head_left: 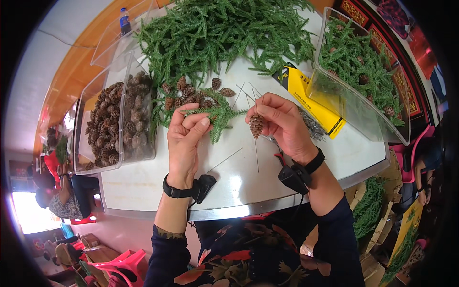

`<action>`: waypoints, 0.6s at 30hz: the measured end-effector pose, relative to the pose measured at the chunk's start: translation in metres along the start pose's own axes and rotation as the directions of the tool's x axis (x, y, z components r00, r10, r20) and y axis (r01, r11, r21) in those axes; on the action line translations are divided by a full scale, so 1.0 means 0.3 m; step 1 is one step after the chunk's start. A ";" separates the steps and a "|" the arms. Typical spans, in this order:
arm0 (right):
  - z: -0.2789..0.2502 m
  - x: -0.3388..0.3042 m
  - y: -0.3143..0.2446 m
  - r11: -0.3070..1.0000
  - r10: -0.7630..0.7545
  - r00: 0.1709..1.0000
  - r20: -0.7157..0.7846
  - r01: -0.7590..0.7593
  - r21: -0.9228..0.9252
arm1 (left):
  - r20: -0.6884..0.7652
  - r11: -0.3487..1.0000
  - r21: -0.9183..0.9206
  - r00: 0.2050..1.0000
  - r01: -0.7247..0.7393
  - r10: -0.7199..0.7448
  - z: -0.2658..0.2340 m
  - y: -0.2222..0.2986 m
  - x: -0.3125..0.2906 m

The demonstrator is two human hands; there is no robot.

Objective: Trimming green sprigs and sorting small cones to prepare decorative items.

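Note:
Between finger and thumb, my left hand [183, 136] pinches a green artificial pine sprig [221, 114] by its needled side. The sprig's stem points right, toward the fingertips of my right hand [287, 125]. There my right hand pinches a small brown pine cone [256, 127], which hangs tip down next to the stem. Thin wires stick up above those fingers, and another wire [257, 158] runs downward below the cone. Whether the stem and cone are joined is hidden by the fingers. Loose pine cones [184, 91] lie just beyond my left hand.
A clear bin [120, 160] of pine cones stands at the left. Green sprigs [220, 38] are heaped at the back. Right of them lie a yellow package [306, 91] and loose wires [313, 126]. Another clear bin [406, 136] holds sprigs with cones. Other people sit farther off.

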State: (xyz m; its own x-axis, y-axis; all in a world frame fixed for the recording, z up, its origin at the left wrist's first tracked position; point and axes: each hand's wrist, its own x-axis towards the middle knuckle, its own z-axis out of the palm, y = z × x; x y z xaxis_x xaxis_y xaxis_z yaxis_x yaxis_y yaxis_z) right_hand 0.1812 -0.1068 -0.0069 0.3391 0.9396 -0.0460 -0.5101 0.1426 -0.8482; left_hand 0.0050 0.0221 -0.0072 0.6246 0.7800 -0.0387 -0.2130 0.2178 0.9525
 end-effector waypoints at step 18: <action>0.013 -0.003 0.000 0.989 -0.017 0.999 0.044 0.023 -0.148 | 0.032 0.949 -0.297 0.994 0.109 -0.104 -0.025 0.006 0.013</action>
State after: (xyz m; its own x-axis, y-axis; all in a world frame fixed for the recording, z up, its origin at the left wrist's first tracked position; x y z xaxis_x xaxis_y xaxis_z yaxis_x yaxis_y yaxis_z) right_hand 0.1779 -0.1065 -0.0048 0.3124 0.9499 -0.0081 -0.3793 0.1169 -0.9178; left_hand 0.0013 0.0299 -0.0078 0.6667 0.7342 -0.1279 -0.3574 0.4657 0.8096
